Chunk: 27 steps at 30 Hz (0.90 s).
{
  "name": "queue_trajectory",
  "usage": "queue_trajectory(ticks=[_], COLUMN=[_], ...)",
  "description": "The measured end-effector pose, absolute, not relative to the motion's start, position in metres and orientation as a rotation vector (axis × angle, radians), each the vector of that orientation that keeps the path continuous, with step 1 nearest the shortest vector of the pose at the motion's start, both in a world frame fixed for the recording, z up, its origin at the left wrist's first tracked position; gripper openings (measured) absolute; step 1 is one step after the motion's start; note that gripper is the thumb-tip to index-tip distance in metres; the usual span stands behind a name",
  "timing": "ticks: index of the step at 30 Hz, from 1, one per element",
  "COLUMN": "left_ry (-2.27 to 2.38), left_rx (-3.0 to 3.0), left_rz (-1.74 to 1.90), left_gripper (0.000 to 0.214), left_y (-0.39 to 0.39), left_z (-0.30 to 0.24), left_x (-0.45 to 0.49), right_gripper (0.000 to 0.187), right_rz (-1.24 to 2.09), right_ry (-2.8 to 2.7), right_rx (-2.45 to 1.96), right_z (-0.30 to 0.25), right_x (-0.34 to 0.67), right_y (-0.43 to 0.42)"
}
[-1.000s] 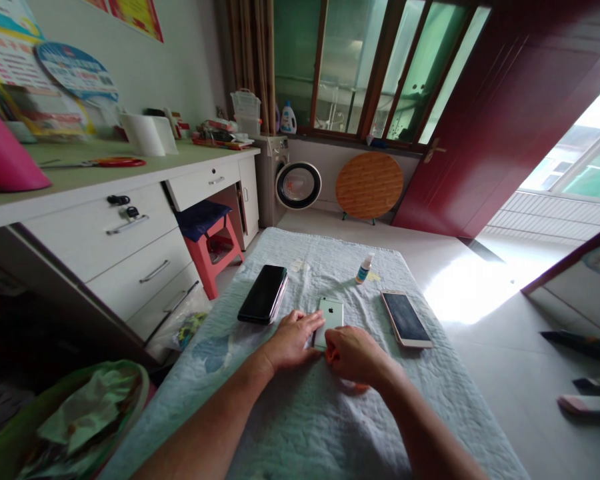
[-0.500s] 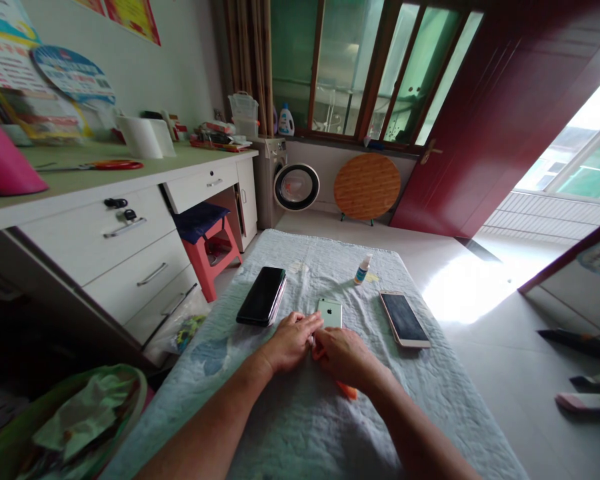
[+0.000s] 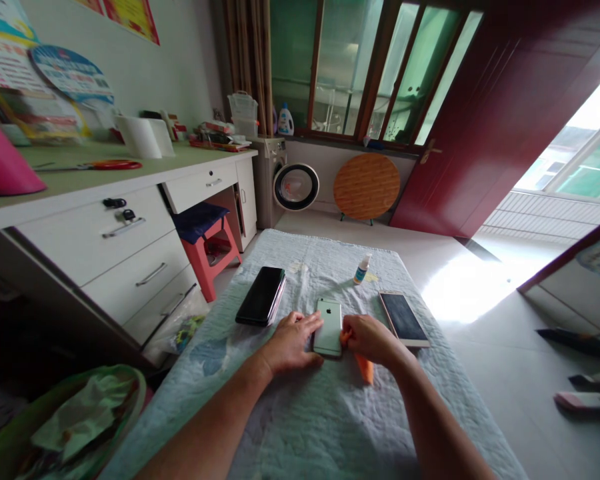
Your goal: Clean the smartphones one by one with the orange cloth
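- The silver phone (image 3: pixel 329 331) lies back up, logo showing, a little below and right of the centre of the frame, flat on the pale blue quilted cover (image 3: pixel 300 427).
- Its long axis runs nearly straight up the frame, away from me, so its long edges face my two hands.
- My left hand (image 3: pixel 291 341) is at its left: fingers stretched out, tips resting on that long edge, thumb out near the lower left corner. I am not gripping it; I seem to be steadying it.
- My right hand (image 3: pixel 371 339) is at its right, fingers clenched around an orange cloth (image 3: pixel 365 370) whose loose end hangs toward the bottom of the frame.
- From my right fingers the phone lies directly leftward, just beside them; I cannot tell whether the cloth touches its edge.
- My left hand is the nearer, being in contact.
- Around us: a black phone (image 3: pixel 261 295) to the left, a phone with a pale frame (image 3: pixel 404 319) to the right, a spray bottle (image 3: pixel 362 271) above.
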<state>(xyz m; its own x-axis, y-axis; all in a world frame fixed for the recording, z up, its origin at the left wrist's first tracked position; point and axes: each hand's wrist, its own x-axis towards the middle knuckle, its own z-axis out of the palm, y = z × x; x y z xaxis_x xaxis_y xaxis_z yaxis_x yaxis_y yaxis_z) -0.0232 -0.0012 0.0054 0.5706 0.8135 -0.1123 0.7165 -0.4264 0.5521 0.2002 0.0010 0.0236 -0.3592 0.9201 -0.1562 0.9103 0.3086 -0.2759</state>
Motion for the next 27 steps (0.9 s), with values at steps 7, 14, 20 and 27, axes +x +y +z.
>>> queue_trajectory(ticks=[7,14,20,27], left_ry=[1.247,1.258,1.264,1.287], left_rx=[2.300,2.310,2.321,2.330], left_rz=[0.314,0.327,0.310,0.307], left_gripper=[0.071,0.072,0.071,0.069], left_y=[-0.002,-0.001,-0.002,-0.003], left_z=[0.001,-0.002,0.000,0.002], left_x=[-0.021,-0.021,-0.021,-0.018], right_gripper=[0.023,0.024,0.017,0.015], right_rz=[0.265,0.395,0.747,1.052], right_ry=[-2.131,-2.251,-2.370,-2.449], right_rx=[-1.844,-1.791,-1.748,-1.652], right_z=[0.007,0.008,0.026,0.035], right_x=[0.193,0.198,0.199,0.198], right_y=[0.019,0.017,0.002,-0.005])
